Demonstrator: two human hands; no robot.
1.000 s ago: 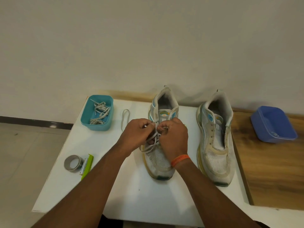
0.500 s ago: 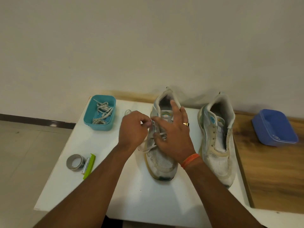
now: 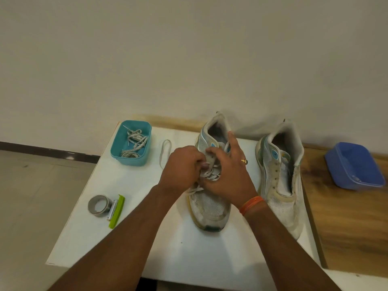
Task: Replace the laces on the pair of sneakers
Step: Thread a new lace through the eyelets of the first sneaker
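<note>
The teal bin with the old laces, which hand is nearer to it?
Left. The left hand works beside the teal bin; the right hand lies farther off, across the shoe.

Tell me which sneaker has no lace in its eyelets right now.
The right-hand sneaker, beside the wooden surface: its eyelets are bare. The other, under both hands, has lace crossing it.

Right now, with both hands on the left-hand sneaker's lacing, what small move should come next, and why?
Probably draw the lace taut through the eyelet: the left hand pinches it on the half-laced sneaker while the right hand steadies the tongue, and a slack loop trails on the white table.
</note>
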